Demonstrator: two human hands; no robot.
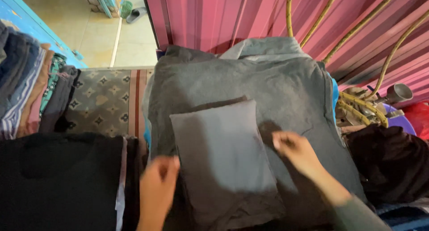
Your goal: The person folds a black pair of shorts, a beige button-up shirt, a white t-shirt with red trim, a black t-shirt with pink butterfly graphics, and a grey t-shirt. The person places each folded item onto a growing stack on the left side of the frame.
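One view is all there is, the head camera looking down, so here goes. Your left hand sits at the left edge of the folded grey cloth, fingers together and curled down onto the edge; it's blurred, so I can't tell if they really pinch it or just press. Your right hand rests just past the cloth's right edge on the grey blanket underneath, fingertips bunched together, holding nothing as far as I can see.

The folded cloth lies flat in the middle of that blanket, slightly tilted, narrow end pointing away from you. A black pile sits to the left, a row of folded clothes at upper left, another dark heap to the right, and yellow hoses run along the red corrugated wall.

If you're squaring this fold up, I'd say flatten both palms and stroke outward from the middle. There are wrinkles near the bottom edge worth smoothing. Keep the left edge pinned so the layers don't slide.
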